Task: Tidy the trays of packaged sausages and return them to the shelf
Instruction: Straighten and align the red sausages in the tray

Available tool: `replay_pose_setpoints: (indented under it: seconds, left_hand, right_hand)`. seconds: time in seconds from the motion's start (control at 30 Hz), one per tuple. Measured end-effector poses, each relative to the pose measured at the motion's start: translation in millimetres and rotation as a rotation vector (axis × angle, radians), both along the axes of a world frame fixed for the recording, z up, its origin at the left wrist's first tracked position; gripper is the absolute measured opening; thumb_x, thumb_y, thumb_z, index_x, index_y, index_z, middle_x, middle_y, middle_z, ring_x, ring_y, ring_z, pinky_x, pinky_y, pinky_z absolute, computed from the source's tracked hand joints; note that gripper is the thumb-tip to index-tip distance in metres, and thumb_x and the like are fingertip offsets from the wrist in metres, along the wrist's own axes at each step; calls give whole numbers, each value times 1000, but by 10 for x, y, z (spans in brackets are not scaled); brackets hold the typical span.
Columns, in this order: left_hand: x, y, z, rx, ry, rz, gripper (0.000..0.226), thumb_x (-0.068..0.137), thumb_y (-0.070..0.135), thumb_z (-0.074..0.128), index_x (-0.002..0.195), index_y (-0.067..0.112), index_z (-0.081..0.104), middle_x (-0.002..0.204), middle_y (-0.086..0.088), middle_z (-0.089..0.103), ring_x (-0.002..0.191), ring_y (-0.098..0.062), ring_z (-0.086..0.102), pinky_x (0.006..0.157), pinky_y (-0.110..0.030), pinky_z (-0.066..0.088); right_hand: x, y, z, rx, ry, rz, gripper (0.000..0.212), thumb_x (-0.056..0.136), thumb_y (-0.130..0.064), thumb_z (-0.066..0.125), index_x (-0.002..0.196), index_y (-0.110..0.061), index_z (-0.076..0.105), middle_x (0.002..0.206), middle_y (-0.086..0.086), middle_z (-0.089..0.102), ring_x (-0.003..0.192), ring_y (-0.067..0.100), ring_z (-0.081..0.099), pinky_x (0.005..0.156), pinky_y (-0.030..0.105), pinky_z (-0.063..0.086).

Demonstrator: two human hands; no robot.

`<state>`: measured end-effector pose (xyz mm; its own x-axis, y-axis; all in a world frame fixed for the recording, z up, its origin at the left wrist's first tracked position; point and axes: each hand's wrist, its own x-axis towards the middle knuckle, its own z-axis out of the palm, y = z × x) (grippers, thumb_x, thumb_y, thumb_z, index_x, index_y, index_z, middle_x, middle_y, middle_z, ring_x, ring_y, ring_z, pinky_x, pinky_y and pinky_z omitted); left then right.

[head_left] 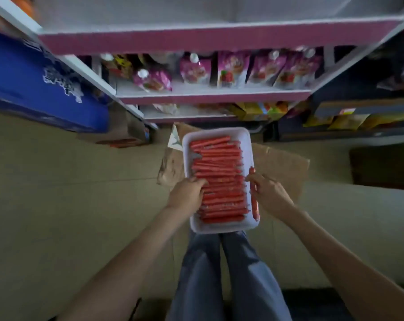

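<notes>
- In the centre, above the person's knees: white tray packed with red sausages laid crosswise, over cardboard on the floor.
- Left hand at the tray's left rim, fingers curled over it, tips on the sausages.
- Right hand at the right rim, fingers pinching one loose sausage lying lengthwise along that rim.
- Both forearms stretched forward.
- Shelf with pink pouches beyond.

**Dim shop aisle, pale tiled floor**

A beige tiled floor lies under dull light. Ahead stands a white shelf unit with pink-edged boards and pink pouches on its middle board (labels too blurred to read). A blue carton sits on the left, flattened cardboard lies on the floor, and dark racking stands on the right.
</notes>
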<state>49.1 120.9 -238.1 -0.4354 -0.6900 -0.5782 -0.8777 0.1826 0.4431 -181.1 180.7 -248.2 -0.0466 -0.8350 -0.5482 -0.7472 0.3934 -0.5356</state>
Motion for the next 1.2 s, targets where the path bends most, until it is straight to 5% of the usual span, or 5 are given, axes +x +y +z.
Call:
replay_pose_setpoints:
  seconds: [0.37, 0.67, 0.8, 0.9, 1.2]
  left_hand:
    - [-288, 398, -1087, -157, -156, -236, 48, 69, 29, 80, 111, 13, 62, 99, -5, 58, 93, -26, 57, 85, -41, 47]
    - [-236, 258, -1164, -45, -162, -105, 30, 95, 25, 52, 120, 9, 48, 119, -12, 44, 113, -30, 42, 92, -38, 39]
    - [-180, 159, -825, -14, 1, 117, 22, 98, 26, 46, 114, 13, 51, 112, -6, 53, 98, -27, 54, 71, -33, 42]
    - [-185, -16, -336, 25, 161, 228, 26, 99, 28, 44, 120, 17, 57, 105, -3, 62, 95, -24, 60, 68, -25, 37]
    - [-362, -590, 1854, 99, 532, 223, 18, 93, 29, 58, 109, 35, 63, 105, 16, 65, 98, -6, 62, 85, -23, 48]
  right_hand:
    - [-6, 357, -1043, -186, 447, 388, 58, 46, -29, 91, 98, -18, 68, 99, 6, 59, 93, 26, 39, 81, 53, 46]
    - [52, 408, -1156, -340, 545, 312, 34, 84, -19, 54, 115, -6, 58, 117, 9, 57, 115, 26, 48, 109, 56, 25]
    - [18, 294, -943, -192, 347, 221, 48, 87, -34, 57, 132, -17, 51, 137, 5, 48, 129, 27, 33, 111, 54, 11]
    - [23, 35, -293, -72, -193, -199, 49, 95, -38, 52, 141, -33, 37, 128, -6, 54, 118, 14, 47, 103, 35, 36]
    - [-148, -545, 1765, -300, -713, -692, 14, 97, -7, 52, 86, -8, 61, 70, 0, 68, 66, 9, 63, 66, 22, 51]
